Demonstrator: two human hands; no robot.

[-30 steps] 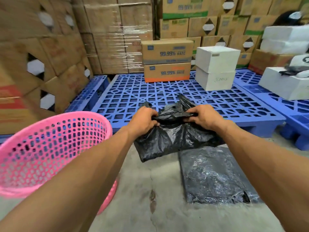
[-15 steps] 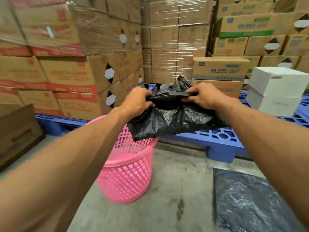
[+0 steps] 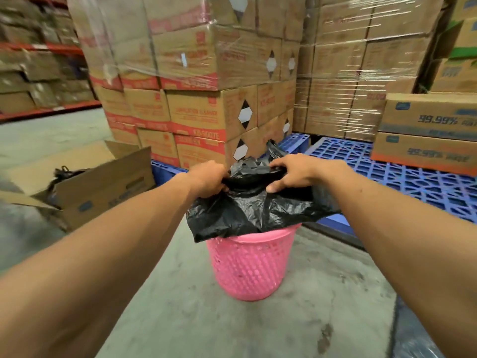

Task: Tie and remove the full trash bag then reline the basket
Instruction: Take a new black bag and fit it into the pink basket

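black trash bag point(image 3: 254, 208), crumpled and held by its upper edge directly above the pink mesh basket point(image 3: 249, 264); its lower folds hang down to the basket's rim and hide most of the opening, and whether plastic touches the rim cannot be told. left hand point(image 3: 207, 178) closed in a fist on the bag's left top edge; right hand point(image 3: 290, 174) pinching the right top edge, thumb in front and fingers curled over the back, the plastic gathered between the two hands. the basket stands upright on the concrete floor point(image 3: 309, 319), with bare floor in front of it and along its left side. just behind and to the right runs the edge of a blue plastic pallet point(image 3: 413, 182), near the basket's far side. stacked cartons wrapped in film point(image 3: 196, 81) rise close behind the hands on another blue pallet, closing off the far side. two cartons printed "99.99%" point(image 3: 428, 130) sit on the right pallet, well apart from the basket. an opened cardboard box point(image 3: 103, 184) lies on the floor to the left, apart from the basket, with a dark item inside. a dark plastic sheet point(image 3: 413, 339) lies on the floor at the lower right corner.
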